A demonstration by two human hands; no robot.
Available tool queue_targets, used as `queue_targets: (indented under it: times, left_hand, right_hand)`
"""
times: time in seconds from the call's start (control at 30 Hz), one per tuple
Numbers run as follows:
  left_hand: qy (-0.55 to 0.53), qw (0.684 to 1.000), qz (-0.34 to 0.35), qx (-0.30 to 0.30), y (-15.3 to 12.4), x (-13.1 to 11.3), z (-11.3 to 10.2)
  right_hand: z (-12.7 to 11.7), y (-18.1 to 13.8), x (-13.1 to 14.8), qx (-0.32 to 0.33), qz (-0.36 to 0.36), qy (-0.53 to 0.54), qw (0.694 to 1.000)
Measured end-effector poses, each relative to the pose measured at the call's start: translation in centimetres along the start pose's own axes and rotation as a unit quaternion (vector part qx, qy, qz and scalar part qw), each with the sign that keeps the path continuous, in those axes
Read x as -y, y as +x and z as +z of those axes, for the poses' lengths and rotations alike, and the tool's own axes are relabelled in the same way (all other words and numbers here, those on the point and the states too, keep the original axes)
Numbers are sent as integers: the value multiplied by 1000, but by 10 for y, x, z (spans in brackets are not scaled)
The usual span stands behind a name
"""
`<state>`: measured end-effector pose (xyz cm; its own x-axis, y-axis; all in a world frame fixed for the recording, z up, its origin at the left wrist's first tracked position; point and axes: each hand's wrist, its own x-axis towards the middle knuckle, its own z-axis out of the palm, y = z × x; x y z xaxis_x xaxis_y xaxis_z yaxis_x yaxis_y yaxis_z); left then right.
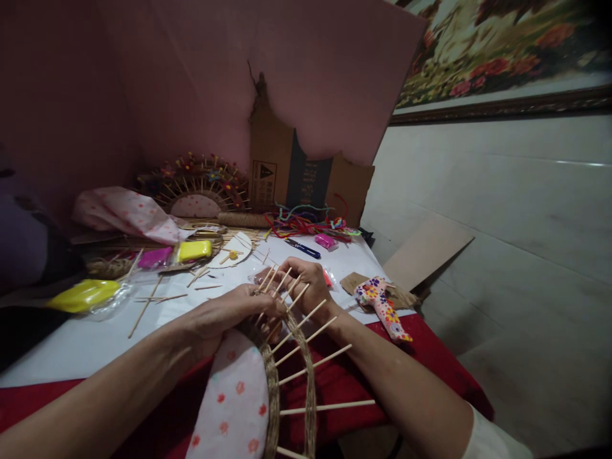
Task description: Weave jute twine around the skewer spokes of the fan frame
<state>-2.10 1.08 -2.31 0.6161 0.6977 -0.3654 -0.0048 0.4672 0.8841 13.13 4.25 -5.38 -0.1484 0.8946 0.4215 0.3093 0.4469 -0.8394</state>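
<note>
A half-round woven piece [234,395] fills the lower middle of the head view. White cloth with red flowers covers its core, thin wooden sticks fan outward, and two bands of brown twine [310,389] run across them. My left hand [239,309] is closed on the upper end of the piece, thumb over the sticks. Just beyond it, my right hand [306,284] has its fingers bent in at the stick tips by the outer band. Whatever its fingertips pinch is too hidden to make out.
Blue thread snips [303,248], yellow clay packs [194,250], a pink clay pack [326,241] and loose sticks lie on the white table covering [182,325]. Behind stand torn cardboard [272,166] and a flower-decorated fan [196,204]. A flower-patterned glue gun [382,303] lies right.
</note>
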Motion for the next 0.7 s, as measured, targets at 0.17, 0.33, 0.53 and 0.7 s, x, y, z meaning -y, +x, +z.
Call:
queue_targets:
  times: [0.17,0.33,0.53,0.7]
  left_hand:
    - [-5,1000,-4,-3,1,-1,2]
    - [2,999,-5,-33,3,0,4]
    - [-10,999,36,3,-1,0,3]
    - [-18,997,63,32,-8,-3,4]
  right_hand:
    - [0,1,-1,1,-6,4,1000]
    - [-1,1,4,-8,-30,-42,999]
    - [-1,3,-2,-4,-3,-23,1000]
    - [-6,9,-7,-20,8,11,1000]
